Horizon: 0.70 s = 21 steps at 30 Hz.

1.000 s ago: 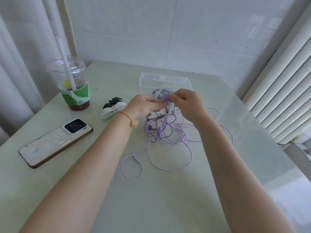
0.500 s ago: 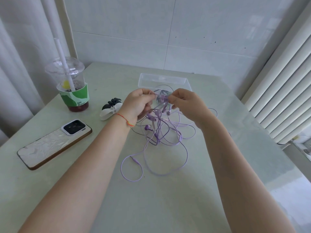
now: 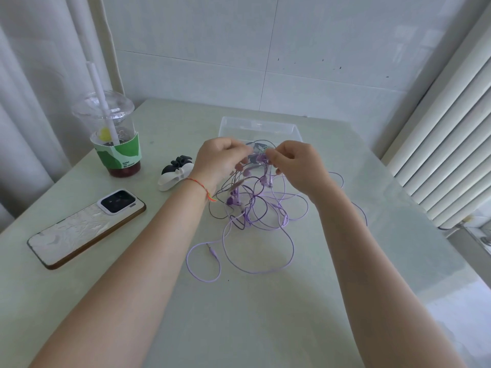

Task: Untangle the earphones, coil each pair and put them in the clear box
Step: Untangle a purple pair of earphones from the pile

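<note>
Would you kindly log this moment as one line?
stage: untangling | left hand: pinching earphones | right hand: pinching earphones | clear box: no coil visible

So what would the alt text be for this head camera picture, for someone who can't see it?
Two hands, the left hand and right hand, pinch a tangle of purple earphones above a pale table, in front of a clear box. To the left lie a phone, a drink cup and a hair clip.
</note>
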{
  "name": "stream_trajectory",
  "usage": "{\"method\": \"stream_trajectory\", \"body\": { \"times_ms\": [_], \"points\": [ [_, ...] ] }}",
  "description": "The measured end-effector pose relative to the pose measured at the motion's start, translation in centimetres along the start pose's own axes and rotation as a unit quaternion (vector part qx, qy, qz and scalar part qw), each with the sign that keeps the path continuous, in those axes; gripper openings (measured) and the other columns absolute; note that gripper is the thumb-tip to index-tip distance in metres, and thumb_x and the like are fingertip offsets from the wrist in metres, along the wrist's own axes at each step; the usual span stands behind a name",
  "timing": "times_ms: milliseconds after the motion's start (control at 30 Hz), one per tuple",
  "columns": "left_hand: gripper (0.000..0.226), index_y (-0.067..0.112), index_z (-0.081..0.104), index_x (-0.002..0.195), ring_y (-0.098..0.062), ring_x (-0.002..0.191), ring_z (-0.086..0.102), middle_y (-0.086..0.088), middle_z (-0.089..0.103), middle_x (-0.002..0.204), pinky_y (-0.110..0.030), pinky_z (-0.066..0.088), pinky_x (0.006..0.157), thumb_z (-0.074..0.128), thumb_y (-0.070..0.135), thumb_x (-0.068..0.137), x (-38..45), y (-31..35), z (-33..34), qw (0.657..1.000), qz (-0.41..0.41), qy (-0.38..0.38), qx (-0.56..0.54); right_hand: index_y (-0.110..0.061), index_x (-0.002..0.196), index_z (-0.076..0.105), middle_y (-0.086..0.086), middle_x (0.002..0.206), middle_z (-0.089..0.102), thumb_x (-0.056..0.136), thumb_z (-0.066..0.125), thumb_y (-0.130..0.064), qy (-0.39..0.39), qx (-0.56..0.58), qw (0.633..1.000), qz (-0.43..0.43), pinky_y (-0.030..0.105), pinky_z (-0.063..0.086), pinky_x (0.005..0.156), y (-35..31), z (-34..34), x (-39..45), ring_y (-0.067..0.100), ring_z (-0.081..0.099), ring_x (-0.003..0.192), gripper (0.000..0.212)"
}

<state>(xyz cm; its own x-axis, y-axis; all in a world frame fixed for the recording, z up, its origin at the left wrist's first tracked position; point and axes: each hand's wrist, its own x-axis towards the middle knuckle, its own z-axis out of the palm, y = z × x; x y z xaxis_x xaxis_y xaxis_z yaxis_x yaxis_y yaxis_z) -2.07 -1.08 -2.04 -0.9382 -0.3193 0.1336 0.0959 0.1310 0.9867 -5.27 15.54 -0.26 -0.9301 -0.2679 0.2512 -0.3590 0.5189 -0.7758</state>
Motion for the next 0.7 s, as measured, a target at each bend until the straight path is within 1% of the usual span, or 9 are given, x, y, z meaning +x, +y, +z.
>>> {"method": "stream_trajectory", "body": {
  "times_ms": [67,133,200,267,333,400,500,600,700],
  "points": [
    [0.016,0.012,0.074,0.082,-0.009,0.058,0.06,0.0,0.07,0.072,-0.014,0.045,0.054,0.078,0.028,0.081,-0.34,-0.12,0.28,0.999,-0.001,-0.04,0.034,-0.024,0.067,0.06,-0.009,0.063,0.058,0.091,0.063,-0.029,0.005,-0.008,1.0,-0.001,0.025,0.04,0.061,0.03,0.19,0.0,0.029,0.065,0.079,0.025],
    [0.022,0.013,0.073,0.086,-0.01,0.06,0.061,-0.003,0.074,0.078,-0.012,0.043,0.052,0.081,0.032,0.078,-0.47,-0.24,0.47,0.998,-0.014,-0.052,0.043,-0.02,0.07,0.063,-0.007,0.064,0.059,0.091,0.063,-0.028,0.004,-0.014,1.0,-0.007,0.026,0.041,0.062,0.04,0.36,0.03,0.03,0.065,0.081,0.023],
    [0.02,0.015,0.074,0.086,-0.014,0.065,0.065,-0.009,0.076,0.083,-0.015,0.044,0.053,0.083,0.03,0.076,-0.35,-0.44,0.51,0.997,-0.017,-0.054,0.052,-0.011,0.079,0.068,-0.001,0.068,0.063,0.091,0.063,-0.029,-0.001,-0.018,1.0,-0.016,0.026,0.041,0.061,0.05,0.46,0.05,0.029,0.064,0.078,0.022],
    [0.012,0.019,0.075,0.083,-0.016,0.068,0.065,-0.012,0.075,0.085,-0.02,0.045,0.06,0.081,0.026,0.076,-0.23,-0.51,0.39,0.996,-0.016,-0.052,0.077,-0.008,0.085,0.07,-0.001,0.069,0.064,0.091,0.064,-0.03,-0.009,-0.027,0.999,-0.021,0.022,0.039,0.057,-0.06,0.56,-0.08,0.021,0.059,0.067,0.023],
    [0.003,0.021,0.075,0.076,-0.017,0.067,0.062,-0.011,0.074,0.08,-0.023,0.045,0.062,0.078,0.022,0.078,-0.32,-0.39,0.33,0.993,-0.025,-0.065,0.091,-0.01,0.082,0.069,-0.005,0.067,0.062,0.092,0.063,-0.029,-0.012,-0.033,0.999,-0.021,0.02,0.039,0.056,-0.09,0.69,-0.16,0.018,0.058,0.066,0.022],
    [0.011,0.019,0.074,0.069,-0.02,0.064,0.056,-0.01,0.069,0.068,-0.025,0.042,0.059,0.073,0.015,0.079,-0.49,-0.32,0.34,0.991,-0.033,-0.088,0.097,-0.016,0.076,0.066,-0.006,0.067,0.061,0.092,0.063,-0.028,-0.013,-0.04,0.999,-0.021,0.024,0.04,0.059,-0.04,0.81,-0.19,0.026,0.062,0.072,0.02],
    [0.016,0.017,0.074,0.064,-0.022,0.063,0.052,-0.012,0.063,0.062,-0.027,0.04,0.056,0.069,0.008,0.076,-0.58,-0.4,0.15,0.99,-0.045,-0.106,0.08,-0.021,0.073,0.062,-0.008,0.066,0.06,0.093,0.062,-0.028,-0.012,-0.045,0.999,-0.019,0.024,0.041,0.061,0.01,0.76,-0.21,0.027,0.064,0.077,0.021],
    [0.01,0.013,0.076,0.068,-0.023,0.065,0.052,-0.016,0.066,0.069,-0.027,0.041,0.055,0.073,0.01,0.077,-0.61,-0.41,0.0,0.99,-0.047,-0.117,0.062,-0.022,0.072,0.061,-0.008,0.067,0.059,0.092,0.062,-0.031,-0.003,-0.032,0.999,-0.012,0.022,0.039,0.059,0.04,0.54,-0.14,0.026,0.063,0.077,0.022],
    [0.004,0.009,0.073,0.078,-0.022,0.07,0.053,-0.017,0.066,0.079,-0.021,0.043,0.051,0.074,0.009,0.082,-0.55,-0.43,0.0,0.99,-0.063,-0.116,0.039,-0.017,0.08,0.063,0.0,0.075,0.064,0.091,0.064,-0.029,0.0,-0.012,1.0,-0.015,0.027,0.042,0.064,0.16,0.49,0.08,0.03,0.065,0.082,0.017]
  ]
}}
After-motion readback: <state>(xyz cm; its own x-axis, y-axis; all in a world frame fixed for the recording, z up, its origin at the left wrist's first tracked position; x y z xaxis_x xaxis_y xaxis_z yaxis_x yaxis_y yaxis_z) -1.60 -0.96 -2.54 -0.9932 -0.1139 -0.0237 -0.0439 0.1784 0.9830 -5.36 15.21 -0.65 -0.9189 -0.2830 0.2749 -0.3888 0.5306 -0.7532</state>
